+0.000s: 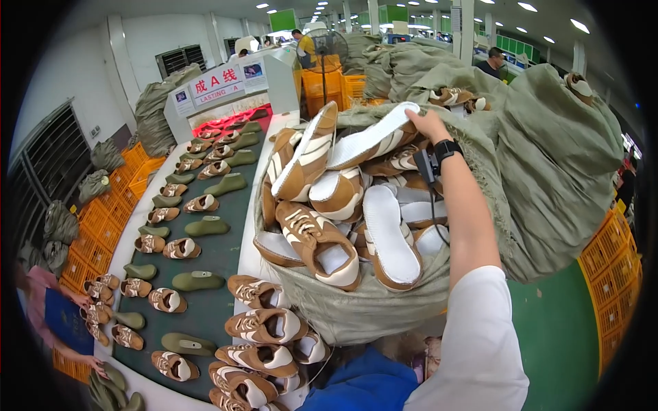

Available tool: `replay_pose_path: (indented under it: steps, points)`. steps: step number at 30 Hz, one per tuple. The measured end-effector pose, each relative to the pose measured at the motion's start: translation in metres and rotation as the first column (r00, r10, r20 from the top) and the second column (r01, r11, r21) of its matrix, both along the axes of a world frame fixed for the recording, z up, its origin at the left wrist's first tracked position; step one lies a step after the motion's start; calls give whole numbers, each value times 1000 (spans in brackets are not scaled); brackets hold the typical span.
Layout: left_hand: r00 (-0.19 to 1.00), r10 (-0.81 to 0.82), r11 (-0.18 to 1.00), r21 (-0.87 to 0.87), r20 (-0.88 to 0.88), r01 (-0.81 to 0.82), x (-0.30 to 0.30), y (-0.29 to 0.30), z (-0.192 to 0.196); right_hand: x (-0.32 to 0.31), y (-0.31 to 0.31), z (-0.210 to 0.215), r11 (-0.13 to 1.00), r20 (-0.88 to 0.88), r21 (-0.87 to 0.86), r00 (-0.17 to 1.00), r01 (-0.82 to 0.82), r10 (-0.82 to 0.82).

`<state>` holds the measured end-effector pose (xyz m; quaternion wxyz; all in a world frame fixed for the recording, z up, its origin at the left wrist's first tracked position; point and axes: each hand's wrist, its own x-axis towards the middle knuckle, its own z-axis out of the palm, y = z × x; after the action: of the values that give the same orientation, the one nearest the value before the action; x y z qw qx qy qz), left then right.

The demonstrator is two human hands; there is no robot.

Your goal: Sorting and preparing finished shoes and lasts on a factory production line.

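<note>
My right hand [428,126] reaches over a full green-grey sack [356,315] and grips a brown-and-cream shoe upper [370,142] at one end, thumb on its white underside. That upper is tipped on its side, its white stitched bottom facing up. Several more brown shoe uppers [319,246] with cream stripes and laces fill the sack's mouth, some upright and some bottom up. A black device [430,163] with a cable is strapped at my right wrist. My left hand is out of the picture.
Left of the sack runs a dark green conveyor belt [157,329] with rows of uppers and green shoe lasts [199,281]. Uppers [264,325] are piled on its near edge. A co-worker's hands [83,301] touch uppers at far left. Bulging sacks [548,171] and orange crates [613,288] stand right.
</note>
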<state>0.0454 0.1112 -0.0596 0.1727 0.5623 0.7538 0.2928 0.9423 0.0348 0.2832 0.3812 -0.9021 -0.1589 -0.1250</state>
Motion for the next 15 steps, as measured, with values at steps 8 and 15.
replay_pose_path:
  steps: [8, 15]
  points:
    - [1000, -9, 1000, -17, -26, 8, -4, -1, 3, -61, -41, -14, 604, -241, 760, 759, -240, 605]
    - [993, -95, 993, -76, -66, 90, -1, -3, 3, -142, -122, -27, 562, 78, 603, 743, -566, 665]
